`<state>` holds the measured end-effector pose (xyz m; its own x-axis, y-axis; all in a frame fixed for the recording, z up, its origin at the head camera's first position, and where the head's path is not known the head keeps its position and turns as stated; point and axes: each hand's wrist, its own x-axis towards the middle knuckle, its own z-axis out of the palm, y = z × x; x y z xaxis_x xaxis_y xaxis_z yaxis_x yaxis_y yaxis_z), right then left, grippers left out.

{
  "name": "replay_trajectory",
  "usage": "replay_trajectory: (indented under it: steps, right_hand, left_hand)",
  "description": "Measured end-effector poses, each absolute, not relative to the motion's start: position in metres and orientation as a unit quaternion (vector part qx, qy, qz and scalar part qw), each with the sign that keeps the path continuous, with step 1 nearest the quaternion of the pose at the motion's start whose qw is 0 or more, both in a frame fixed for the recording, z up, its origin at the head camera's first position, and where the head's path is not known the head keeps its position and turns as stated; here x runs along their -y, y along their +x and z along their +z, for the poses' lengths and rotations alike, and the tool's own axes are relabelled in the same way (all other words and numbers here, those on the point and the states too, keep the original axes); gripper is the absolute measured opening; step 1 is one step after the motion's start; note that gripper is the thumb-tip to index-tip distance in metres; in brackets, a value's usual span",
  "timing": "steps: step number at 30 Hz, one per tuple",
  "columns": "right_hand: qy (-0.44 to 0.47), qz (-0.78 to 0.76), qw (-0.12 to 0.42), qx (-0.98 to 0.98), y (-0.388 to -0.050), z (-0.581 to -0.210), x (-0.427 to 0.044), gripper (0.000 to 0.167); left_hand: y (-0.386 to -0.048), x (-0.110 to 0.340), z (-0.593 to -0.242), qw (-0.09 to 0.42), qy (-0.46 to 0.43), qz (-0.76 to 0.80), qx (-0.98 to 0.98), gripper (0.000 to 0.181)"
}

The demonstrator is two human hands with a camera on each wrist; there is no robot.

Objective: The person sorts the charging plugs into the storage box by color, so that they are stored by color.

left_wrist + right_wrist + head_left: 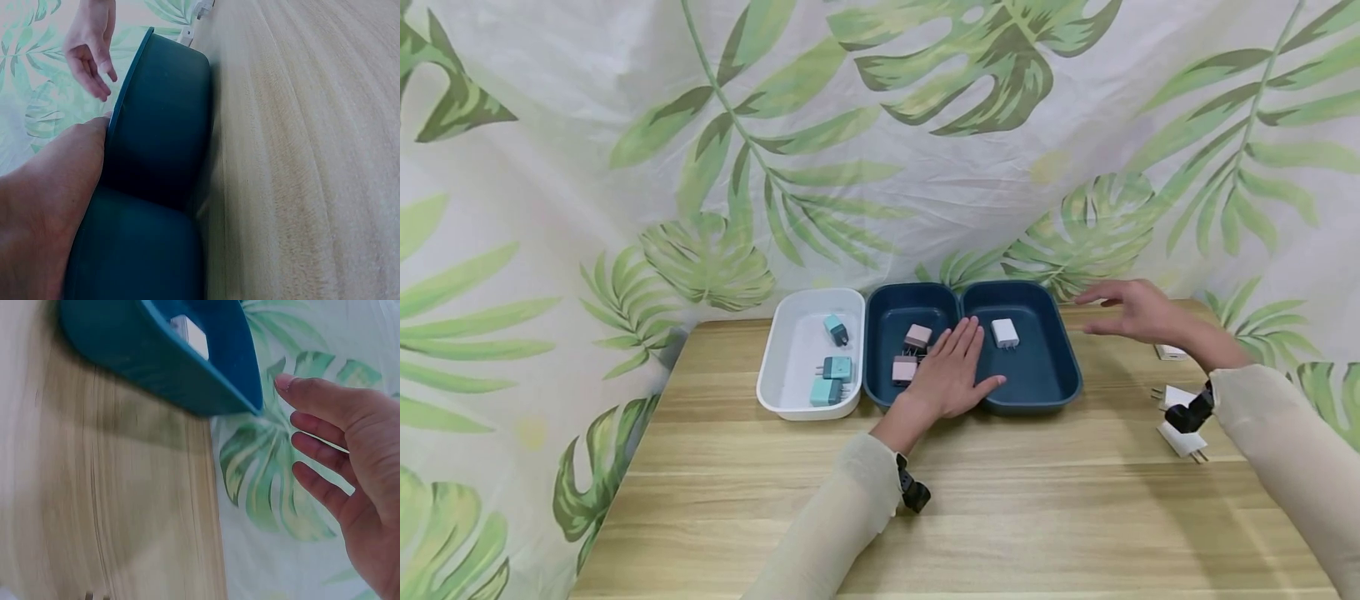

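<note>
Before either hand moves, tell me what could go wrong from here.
The left hand lies over where the two dark blue trays meet; leaning on it might tip or shift them. In the head view, the black wrist device on the right arm overlaps loose white chargers, so lowering that arm could knock them.

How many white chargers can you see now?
4. One white charger is in the right blue bin. Three lie on the table right of it: a far one, a middle one and a near one. The right arm may hide more.
</note>
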<state>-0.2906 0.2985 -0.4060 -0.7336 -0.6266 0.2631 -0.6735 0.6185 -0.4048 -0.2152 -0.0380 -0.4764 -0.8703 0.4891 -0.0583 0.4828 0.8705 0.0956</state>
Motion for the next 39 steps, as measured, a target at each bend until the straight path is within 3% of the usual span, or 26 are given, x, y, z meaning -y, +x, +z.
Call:
replay_trajectory:
  steps: [9,24,39]
  right_hand:
    - [0.303,0.229,-0.036,0.924,-0.286,-0.407,-0.331,0.045]
    - [0.297,0.211,-0.020,0.931,-0.285,-0.427,-0.379,0.043]
    - [0.239,0.224,-0.049,0.944,-0.286,-0.444,-0.409,0.051]
  left_hand:
    - [-0.217,0.039,-0.480,0.043,0.250,0.041,-0.967,0.090]
    - [-0.217,0.039,-0.480,0.036,0.251,0.038,-0.967,0.091]
    - [-0.219,0.038,-0.482,0.048,0.249,0.044,-0.966,0.091]
